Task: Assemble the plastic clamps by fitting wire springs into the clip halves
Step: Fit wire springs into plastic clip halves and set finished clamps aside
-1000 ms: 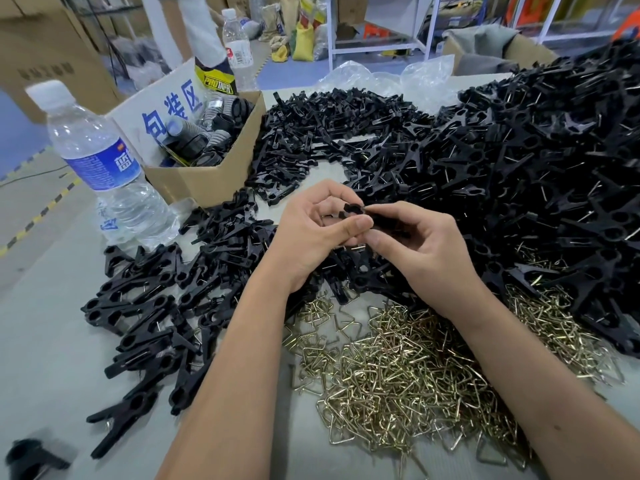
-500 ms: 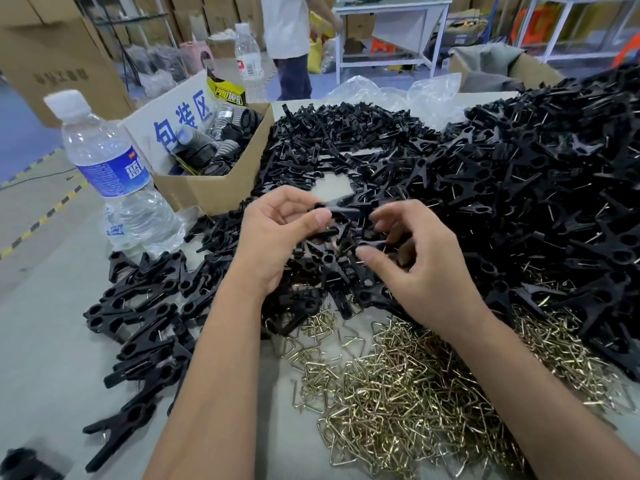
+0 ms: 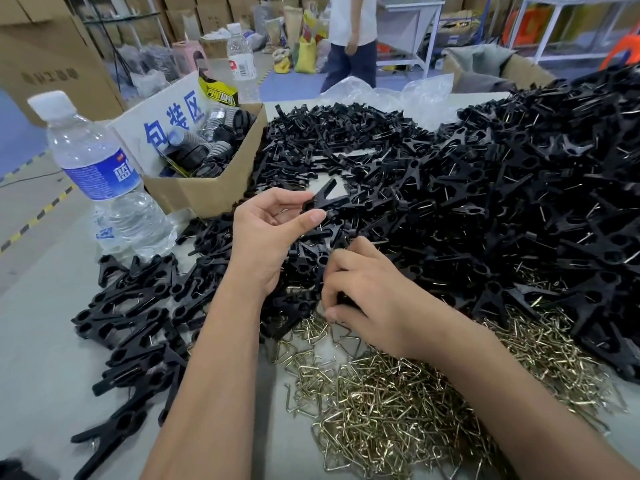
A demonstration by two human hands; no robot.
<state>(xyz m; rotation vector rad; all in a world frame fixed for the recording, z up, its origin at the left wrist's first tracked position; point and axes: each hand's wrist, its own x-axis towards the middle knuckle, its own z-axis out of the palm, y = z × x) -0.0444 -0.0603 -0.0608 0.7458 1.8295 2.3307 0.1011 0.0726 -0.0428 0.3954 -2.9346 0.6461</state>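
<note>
My left hand pinches a black plastic clamp between thumb and fingers, its jaws spread and raised above the table. My right hand is lower, at the near edge of the black parts, with fingers curled down where the brass-coloured wire springs begin. Its fingertips touch a triangular spring, but what they hold is hidden. A big heap of black clamps fills the right and back of the table. More black clamps lie in a row at the left.
A water bottle stands at the left by an open cardboard box of black parts. A second bottle is behind the box, and clear plastic bags lie at the back. A person stands beyond the table.
My hands have come apart. The left one now holds the clamp alone, higher up. The right one has dropped toward me to the edge of the spring pile.
</note>
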